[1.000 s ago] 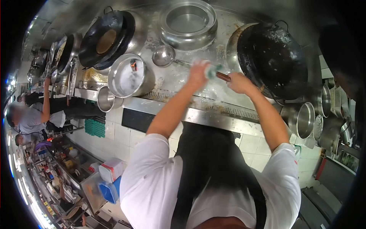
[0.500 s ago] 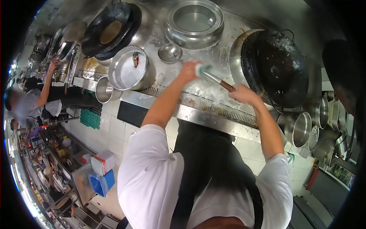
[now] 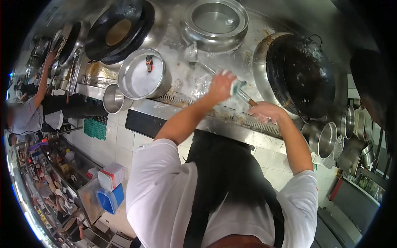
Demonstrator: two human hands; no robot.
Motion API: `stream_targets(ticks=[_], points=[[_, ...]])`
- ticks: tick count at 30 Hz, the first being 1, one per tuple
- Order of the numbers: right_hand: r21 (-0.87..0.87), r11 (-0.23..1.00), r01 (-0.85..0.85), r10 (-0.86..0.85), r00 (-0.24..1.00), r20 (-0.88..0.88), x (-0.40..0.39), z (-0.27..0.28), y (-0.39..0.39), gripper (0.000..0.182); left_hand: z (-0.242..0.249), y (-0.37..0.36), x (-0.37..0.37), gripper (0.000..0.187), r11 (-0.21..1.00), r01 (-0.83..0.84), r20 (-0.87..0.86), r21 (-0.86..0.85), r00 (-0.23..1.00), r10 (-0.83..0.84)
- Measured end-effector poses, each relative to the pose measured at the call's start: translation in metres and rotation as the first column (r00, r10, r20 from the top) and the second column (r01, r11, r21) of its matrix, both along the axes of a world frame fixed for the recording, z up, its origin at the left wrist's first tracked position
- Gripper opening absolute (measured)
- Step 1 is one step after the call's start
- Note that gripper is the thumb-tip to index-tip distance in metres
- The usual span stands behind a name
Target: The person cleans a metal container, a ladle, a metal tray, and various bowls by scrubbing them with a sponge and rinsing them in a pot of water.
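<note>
A long-handled metal ladle (image 3: 206, 67) lies slantwise over the wet steel stove top (image 3: 175, 76), its bowl up by the round metal pot (image 3: 219, 39). My left hand (image 3: 223, 86) is closed round a greenish-white scrubbing pad (image 3: 237, 87), which wraps the ladle's shaft. Lower right, my right hand (image 3: 266, 112) grips the brown wooden end of the handle, its fingers partly blurred. White suds lie on the steel beneath both hands.
A metal basin (image 3: 142, 80) of whitish liquid holds a black-and-orange object. Black woks (image 3: 302, 74) (image 3: 113, 33) sit at right and upper left. Small pots (image 3: 113, 99) (image 3: 326, 140) hang near the stove's front edge. Another person (image 3: 29, 115) works at far left.
My left hand has slid down the handle towards my right hand with the pad. The ladle's bowl has turned and moved right, closer to the round pot. The other person's arm has shifted left.
</note>
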State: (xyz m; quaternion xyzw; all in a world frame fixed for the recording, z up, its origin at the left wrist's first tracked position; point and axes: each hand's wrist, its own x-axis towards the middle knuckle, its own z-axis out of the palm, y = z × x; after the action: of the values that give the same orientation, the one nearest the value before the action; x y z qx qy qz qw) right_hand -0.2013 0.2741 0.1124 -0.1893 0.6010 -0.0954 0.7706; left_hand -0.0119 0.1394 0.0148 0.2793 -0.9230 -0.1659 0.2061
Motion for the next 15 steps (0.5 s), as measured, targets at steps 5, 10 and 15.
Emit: stream_targets(ticks=[5, 10, 15], points=[[0.226, 0.956, 0.186, -0.260, 0.897, 0.359, 0.007, -0.002, 0.012, 0.031, -0.003, 0.020, 0.008, 0.054, 0.971, 0.213, -0.023, -0.105, 0.976, -0.217], [0.246, 0.932, 0.265, -0.356, 0.796, 0.490, 0.017, -0.025, 0.026, 0.019, -0.021, -0.083, 0.046, 0.040, 0.991, -0.010, 0.166, -0.136, 0.986, 0.033], [0.238, 0.910, 0.341, -0.413, 0.806, 0.424, 0.020, -0.023, 0.014, 0.024, 0.008, -0.003, 0.008, 0.045, 0.955, 0.288, 0.080, 0.067, 0.953, -0.293]])
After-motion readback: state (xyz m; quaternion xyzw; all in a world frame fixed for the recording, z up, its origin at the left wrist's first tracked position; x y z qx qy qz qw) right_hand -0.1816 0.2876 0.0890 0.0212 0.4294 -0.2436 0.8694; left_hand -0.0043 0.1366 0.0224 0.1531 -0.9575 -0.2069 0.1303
